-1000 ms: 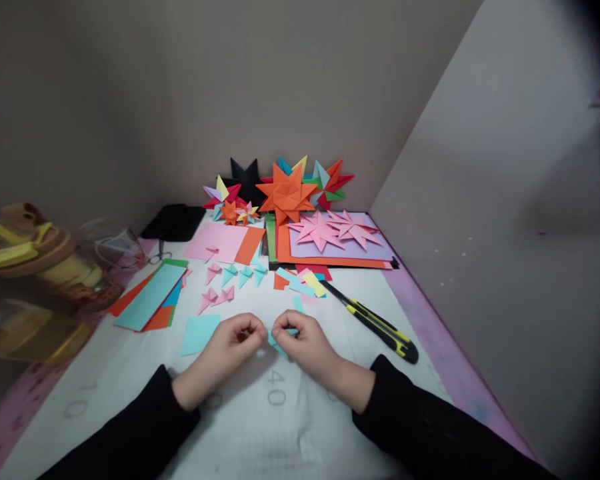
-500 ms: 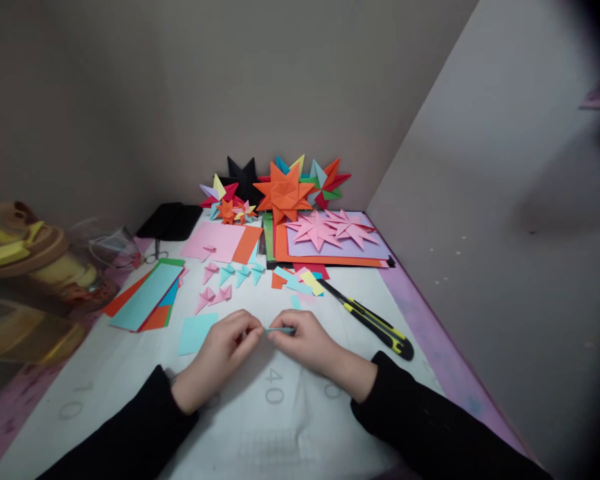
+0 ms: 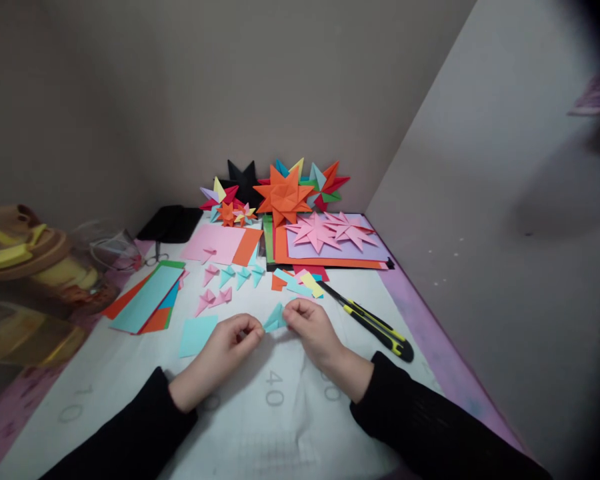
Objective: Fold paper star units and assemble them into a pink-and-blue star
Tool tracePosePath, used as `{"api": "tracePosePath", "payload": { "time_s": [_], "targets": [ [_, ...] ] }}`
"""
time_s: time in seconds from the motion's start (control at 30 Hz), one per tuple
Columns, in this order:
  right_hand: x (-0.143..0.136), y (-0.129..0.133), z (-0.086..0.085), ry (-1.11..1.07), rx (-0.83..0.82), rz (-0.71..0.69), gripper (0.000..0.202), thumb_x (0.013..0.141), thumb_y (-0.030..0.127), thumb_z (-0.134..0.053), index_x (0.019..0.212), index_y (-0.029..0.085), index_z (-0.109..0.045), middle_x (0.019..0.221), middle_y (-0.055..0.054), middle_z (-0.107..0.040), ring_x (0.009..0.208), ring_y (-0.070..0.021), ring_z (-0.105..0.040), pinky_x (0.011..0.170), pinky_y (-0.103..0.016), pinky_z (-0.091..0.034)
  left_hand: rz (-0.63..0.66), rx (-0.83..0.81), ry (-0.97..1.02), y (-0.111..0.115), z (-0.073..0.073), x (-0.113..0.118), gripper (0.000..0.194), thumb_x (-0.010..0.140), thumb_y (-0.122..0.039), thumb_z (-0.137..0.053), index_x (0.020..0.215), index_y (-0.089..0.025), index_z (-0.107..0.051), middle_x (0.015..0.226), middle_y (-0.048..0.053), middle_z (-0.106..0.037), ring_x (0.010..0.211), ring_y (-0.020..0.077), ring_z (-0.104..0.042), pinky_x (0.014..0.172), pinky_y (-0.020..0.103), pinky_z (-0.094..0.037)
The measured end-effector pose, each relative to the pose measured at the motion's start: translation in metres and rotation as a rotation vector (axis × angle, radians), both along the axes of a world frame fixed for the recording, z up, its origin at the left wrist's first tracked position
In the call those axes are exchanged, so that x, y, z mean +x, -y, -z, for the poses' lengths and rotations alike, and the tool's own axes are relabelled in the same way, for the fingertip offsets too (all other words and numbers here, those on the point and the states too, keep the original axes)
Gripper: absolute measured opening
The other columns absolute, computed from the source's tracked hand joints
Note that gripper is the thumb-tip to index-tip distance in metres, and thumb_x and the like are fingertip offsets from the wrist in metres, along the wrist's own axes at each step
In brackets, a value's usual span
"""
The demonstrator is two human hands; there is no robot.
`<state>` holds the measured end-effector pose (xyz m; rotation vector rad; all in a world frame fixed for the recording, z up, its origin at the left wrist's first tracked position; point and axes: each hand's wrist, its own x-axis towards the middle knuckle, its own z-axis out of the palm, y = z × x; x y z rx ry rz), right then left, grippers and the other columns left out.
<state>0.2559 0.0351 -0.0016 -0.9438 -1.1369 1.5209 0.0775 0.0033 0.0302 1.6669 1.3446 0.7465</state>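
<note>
Where everything is laid out: a white sheet (image 3: 220,433) with printed numbers is spread over a pink table cover (image 3: 415,320), which is seen along both sides.

Stack of coloured sheets (image 3: 282,256): it is placed at the far end of the white sheet, and on its lilac top two pink stars (image 3: 314,233) are rested.

Container (image 3: 65,277): it is seen at the far left, with yellow and brown parts at its top; by the blur its details are hidden.

Paper strips (image 3: 147,297): they are fanned out on the left side, with a turquoise one uppermost.

Orange star (image 3: 284,193): it is stood near the wall, between other many-coloured stars, and to its left a black star (image 3: 243,179) is partly covered.

Cutter (image 3: 373,323): it is laid slantwise to the right, its tip being near some small paper scraps (image 3: 300,281).

Left hand (image 3: 233,343): its fingers are curled, and by thumb and forefinger the left corner of a turquoise folded piece (image 3: 275,319) is pinched.

Right hand (image 3: 316,332): by its thumb and forefinger the right edge of the same piece is gripped.

Turquoise square (image 3: 199,335): it is laid flat, just beside the left hand.

Turquoise folded piece: it is held up between both hands, with one point directed upward.

Small folded units: three turquoise units (image 3: 243,276) are set in a row beyond the hands, with pink units (image 3: 207,301) near them.
</note>
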Motion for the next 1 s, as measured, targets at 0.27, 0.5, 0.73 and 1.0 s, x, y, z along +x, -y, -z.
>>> {"api": "tracePosePath", "payload": {
  "time_s": [0.27,0.5,0.73,1.0],
  "targets": [
    [-0.012,0.010,0.001,0.017,-0.036,-0.128,0.022,0.067,0.033,-0.073,0.074,0.016,-0.061,0.068,0.001,-0.059,0.063,-0.0124,-0.051,0.061,-0.024,-0.042,-0.032,0.060,0.000,0.002,0.005,0.005,0.017,0.084,-0.028,-0.048,0.074,-0.017,-0.057,0.069,-0.001,-0.056,0.064,0.0129,-0.051,0.059,0.023,-0.041],
    [-0.010,0.010,0.004,-0.038,-0.076,-0.133,0.017,0.070,0.033,-0.069,0.072,0.016,-0.063,0.070,-0.001,-0.061,0.064,-0.0124,-0.053,0.061,-0.024,-0.043,0.058,0.145,-0.115,0.005,0.005,0.006,0.017,0.082,-0.022,-0.048,0.068,-0.018,-0.057,0.067,-0.001,-0.057,0.062,0.0125,-0.051,0.058,0.023,-0.040],
    [-0.012,0.007,0.002,0.105,-0.103,-0.122,0.017,0.073,0.032,-0.063,0.076,0.017,-0.057,0.067,-0.001,-0.063,0.055,-0.0117,-0.056,0.052,-0.023,-0.043,-0.020,0.109,-0.050,0.003,0.006,0.001,0.013,0.083,-0.029,-0.052,0.077,-0.018,-0.056,0.074,0.001,-0.060,0.065,0.0133,-0.055,0.057,0.023,-0.042],
    [-0.013,0.015,0.003,0.396,0.138,-0.216,0.016,0.076,0.031,-0.063,0.071,0.016,-0.060,0.067,0.002,-0.058,0.060,-0.0101,-0.050,0.056,-0.022,-0.039,-0.122,0.122,0.086,0.002,0.006,-0.004,0.031,0.077,-0.028,-0.062,0.103,-0.020,-0.049,0.084,0.002,-0.063,0.079,0.0157,-0.061,0.068,0.026,-0.045]
  ]
}}
